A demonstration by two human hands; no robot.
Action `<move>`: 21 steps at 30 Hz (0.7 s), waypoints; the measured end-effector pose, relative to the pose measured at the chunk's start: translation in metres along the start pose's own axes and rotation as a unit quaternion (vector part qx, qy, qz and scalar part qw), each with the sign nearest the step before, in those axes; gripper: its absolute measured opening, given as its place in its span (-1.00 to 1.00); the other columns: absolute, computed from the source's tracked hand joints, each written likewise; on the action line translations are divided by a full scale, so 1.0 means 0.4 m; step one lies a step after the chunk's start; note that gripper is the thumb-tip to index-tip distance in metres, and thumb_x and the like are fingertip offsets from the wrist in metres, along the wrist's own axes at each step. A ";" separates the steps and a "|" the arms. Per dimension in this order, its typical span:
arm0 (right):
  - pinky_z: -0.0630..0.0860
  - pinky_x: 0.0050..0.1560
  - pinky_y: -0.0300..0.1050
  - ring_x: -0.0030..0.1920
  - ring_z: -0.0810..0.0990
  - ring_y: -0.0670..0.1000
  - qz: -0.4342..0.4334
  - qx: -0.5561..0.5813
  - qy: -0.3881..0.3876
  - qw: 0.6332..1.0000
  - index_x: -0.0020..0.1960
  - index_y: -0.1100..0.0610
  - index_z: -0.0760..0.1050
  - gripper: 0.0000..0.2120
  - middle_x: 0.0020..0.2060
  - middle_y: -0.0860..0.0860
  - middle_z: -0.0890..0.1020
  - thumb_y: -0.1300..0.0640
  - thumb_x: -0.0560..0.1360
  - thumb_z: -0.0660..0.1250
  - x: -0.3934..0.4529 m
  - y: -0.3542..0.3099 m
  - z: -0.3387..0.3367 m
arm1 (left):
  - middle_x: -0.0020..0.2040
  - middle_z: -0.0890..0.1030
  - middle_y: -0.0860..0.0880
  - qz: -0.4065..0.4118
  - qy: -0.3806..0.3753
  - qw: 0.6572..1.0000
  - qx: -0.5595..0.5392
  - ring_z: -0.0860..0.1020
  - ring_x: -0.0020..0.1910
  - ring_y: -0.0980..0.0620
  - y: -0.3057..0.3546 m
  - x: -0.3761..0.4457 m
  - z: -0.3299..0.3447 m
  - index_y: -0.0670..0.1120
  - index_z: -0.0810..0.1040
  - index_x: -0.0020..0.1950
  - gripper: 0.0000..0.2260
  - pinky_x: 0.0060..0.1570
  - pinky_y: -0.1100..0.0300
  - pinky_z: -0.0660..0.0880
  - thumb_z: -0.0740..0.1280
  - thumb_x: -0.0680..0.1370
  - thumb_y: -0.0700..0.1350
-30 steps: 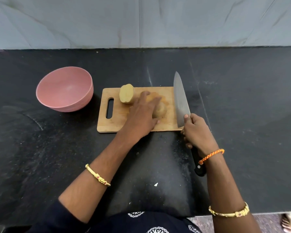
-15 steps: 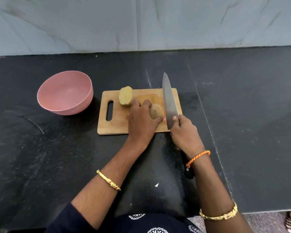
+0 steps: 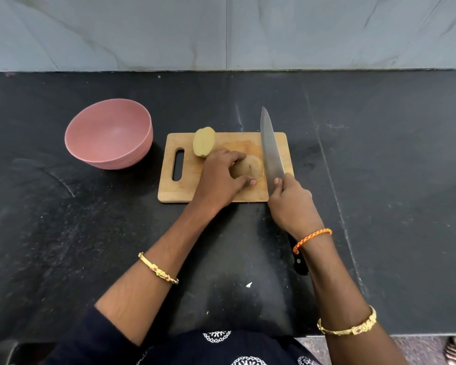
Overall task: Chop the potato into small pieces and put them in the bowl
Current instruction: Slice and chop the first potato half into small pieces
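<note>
Underfoot, counter [image 3: 63, 259]: was black, speckled stone.
Wall [image 3: 142, 30]: was grey, marbled.
Left hand [image 3: 219, 180]: fingers curled round potato half [image 3: 250, 167].
Right hand [image 3: 292, 204]: gripped knife [image 3: 270, 148], seemingly just beside it.

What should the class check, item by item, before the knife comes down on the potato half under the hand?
1. Left hand holds the potato half steady: ok.
2. Fingertips clear of the knife blade: cannot tell; the thumb lies close.
3. Right hand grips the knife firmly: ok.
4. Potato half rests on the cutting board: ok.
5. Other potato half out of the blade's way: ok.
6. Bowl nearby, ready: ok.
</note>
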State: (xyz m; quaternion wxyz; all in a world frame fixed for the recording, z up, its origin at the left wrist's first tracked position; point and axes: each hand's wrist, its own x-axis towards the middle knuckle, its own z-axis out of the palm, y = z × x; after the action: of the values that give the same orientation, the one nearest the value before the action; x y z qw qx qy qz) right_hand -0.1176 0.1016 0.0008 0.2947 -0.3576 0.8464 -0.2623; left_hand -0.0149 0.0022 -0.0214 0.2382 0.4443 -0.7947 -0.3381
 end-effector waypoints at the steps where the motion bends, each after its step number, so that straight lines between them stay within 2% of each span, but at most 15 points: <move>1: 0.28 -0.22 -0.12 -0.24 0.38 0.09 0.003 -0.004 -0.002 1.000 -0.05 0.15 0.29 -0.79 -0.13 0.16 0.41 0.06 0.64 -0.01 -0.002 -0.004 0.003 | 0.08 0.54 -0.03 -0.001 0.004 1.000 -0.006 0.48 0.08 0.03 -0.001 -0.002 0.002 -0.13 0.55 0.22 -0.49 0.14 0.15 0.46 0.56 0.31 -0.09; 4: 0.33 -0.13 -0.10 -0.16 0.41 0.17 0.012 -0.021 -0.013 1.000 0.04 0.20 0.34 -0.77 -0.14 0.15 0.38 0.06 0.64 0.00 -0.019 -0.004 0.016 | 0.08 0.54 -0.04 0.002 0.011 1.000 -0.012 0.48 0.05 0.07 0.000 -0.008 0.005 -0.14 0.55 0.23 -0.49 0.11 0.22 0.46 0.55 0.32 -0.09; 6: 0.40 -0.08 -0.04 -0.11 0.45 0.23 0.016 -0.032 -0.013 0.999 0.09 0.21 0.34 -0.76 -0.15 0.16 0.38 0.07 0.64 0.00 -0.044 0.006 0.025 | 0.07 0.56 -0.05 0.004 0.016 1.000 -0.009 0.49 0.04 0.06 0.002 -0.007 0.005 -0.15 0.55 0.23 -0.49 0.11 0.19 0.47 0.55 0.32 -0.10; 9: 0.49 -0.03 0.08 -0.09 0.52 0.25 0.024 -0.037 -0.021 0.999 0.01 0.17 0.31 -0.78 -0.17 0.14 0.45 0.04 0.63 0.00 -0.085 0.029 0.026 | 0.09 0.57 -0.06 0.000 0.005 1.000 -0.003 0.50 0.08 0.02 0.004 -0.002 0.001 -0.16 0.54 0.25 -0.49 0.15 0.13 0.46 0.55 0.33 -0.11; 11: 0.45 -0.10 0.03 -0.12 0.51 0.21 0.019 -0.034 -0.026 0.999 -0.06 0.14 0.30 -0.77 -0.18 0.14 0.48 0.03 0.63 0.00 -0.099 0.044 0.015 | 0.11 0.56 -0.06 0.001 -0.015 1.000 0.004 0.49 0.11 0.00 0.005 0.000 -0.004 -0.16 0.53 0.26 -0.48 0.19 0.12 0.45 0.54 0.33 -0.12; 15: 0.16 -0.27 -0.10 -0.22 0.38 0.16 -0.018 0.008 0.026 0.999 -0.21 0.13 0.26 -0.73 -0.32 0.07 0.44 0.07 0.64 0.03 -0.082 0.042 -0.022 | 0.16 0.53 -0.05 -0.007 -0.048 0.999 0.007 0.49 0.15 0.00 0.005 0.007 -0.019 -0.15 0.51 0.29 -0.45 0.22 0.10 0.44 0.54 0.33 -0.14; 17: 0.24 -0.26 -0.13 -0.22 0.39 0.15 -0.022 0.026 0.035 0.999 -0.28 0.09 0.23 -0.69 -0.35 0.06 0.42 0.07 0.64 0.03 -0.056 0.031 -0.033 | 0.16 0.52 -0.06 -0.006 -0.053 0.998 0.011 0.49 0.14 -0.01 0.008 0.010 -0.023 -0.15 0.51 0.28 -0.45 0.20 0.13 0.43 0.55 0.32 -0.14; 21: 0.35 -0.24 -0.09 -0.19 0.44 0.12 -0.021 0.017 0.016 0.999 -0.28 0.05 0.25 -0.69 -0.26 0.08 0.46 0.05 0.64 0.01 -0.023 0.023 -0.024 | 0.17 0.50 -0.05 -0.005 -0.056 0.998 0.015 0.48 0.13 0.02 0.009 0.012 -0.026 -0.13 0.52 0.27 -0.45 0.18 0.19 0.42 0.56 0.31 -0.13</move>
State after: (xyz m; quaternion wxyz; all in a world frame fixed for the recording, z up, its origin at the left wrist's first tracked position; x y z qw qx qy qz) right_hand -0.1229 0.1165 0.0042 0.2813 -0.3662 0.8386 -0.2889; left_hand -0.0123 -0.0041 -0.0113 0.1846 0.4321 -0.8097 -0.3515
